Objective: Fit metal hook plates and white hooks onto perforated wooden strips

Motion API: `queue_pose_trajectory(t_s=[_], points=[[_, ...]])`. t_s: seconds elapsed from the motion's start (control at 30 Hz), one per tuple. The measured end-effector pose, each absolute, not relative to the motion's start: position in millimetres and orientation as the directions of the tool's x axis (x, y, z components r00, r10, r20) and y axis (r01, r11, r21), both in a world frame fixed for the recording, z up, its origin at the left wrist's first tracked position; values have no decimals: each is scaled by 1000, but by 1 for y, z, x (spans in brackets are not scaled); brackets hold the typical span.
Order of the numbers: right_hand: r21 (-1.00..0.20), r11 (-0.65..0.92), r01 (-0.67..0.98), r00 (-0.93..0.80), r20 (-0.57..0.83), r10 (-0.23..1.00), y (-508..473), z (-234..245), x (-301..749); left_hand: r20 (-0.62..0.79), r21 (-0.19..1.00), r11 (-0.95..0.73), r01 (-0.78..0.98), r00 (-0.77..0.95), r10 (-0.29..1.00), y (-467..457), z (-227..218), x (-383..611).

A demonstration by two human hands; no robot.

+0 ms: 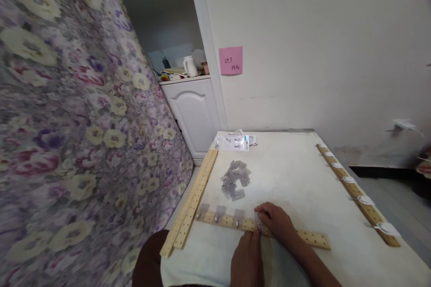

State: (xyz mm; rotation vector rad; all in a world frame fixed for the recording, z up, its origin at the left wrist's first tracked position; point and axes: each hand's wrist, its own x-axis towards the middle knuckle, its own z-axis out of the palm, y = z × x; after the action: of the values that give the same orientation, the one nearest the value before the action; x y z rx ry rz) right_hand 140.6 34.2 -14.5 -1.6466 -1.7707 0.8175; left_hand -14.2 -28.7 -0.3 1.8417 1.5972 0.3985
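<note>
A perforated wooden strip (310, 238) lies across the near part of the white table (296, 175), with three clear adhesive hooks (220, 215) stuck along its left half. My right hand (278, 223) rests on the strip's middle, fingers curled and pinching a small clear hook (259, 226) against the wood. My left hand (246, 258) sits just below it, fingertips meeting the same spot at the strip's near edge. Whether the left fingers grip the hook is unclear.
A pile of loose clear hooks (235, 179) lies mid-table, with an opened package (234, 142) at the far edge. Two wooden strips (193, 202) lie along the left edge; another strip (357, 193) with white pads lies at the right. A floral mattress (74, 121) leans at left.
</note>
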Motion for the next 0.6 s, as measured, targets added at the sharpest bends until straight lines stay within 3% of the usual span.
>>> queue_pose_trajectory(t_s=[0.4, 0.6], points=[[-765, 42, 642, -59, 5, 998, 33, -14, 140, -169, 631, -99, 769, 262, 950, -28, 4, -15], [-762, 85, 642, -60, 60, 996, 32, -18, 141, -107, 694, -152, 704, 310, 945, -31, 10, -20]])
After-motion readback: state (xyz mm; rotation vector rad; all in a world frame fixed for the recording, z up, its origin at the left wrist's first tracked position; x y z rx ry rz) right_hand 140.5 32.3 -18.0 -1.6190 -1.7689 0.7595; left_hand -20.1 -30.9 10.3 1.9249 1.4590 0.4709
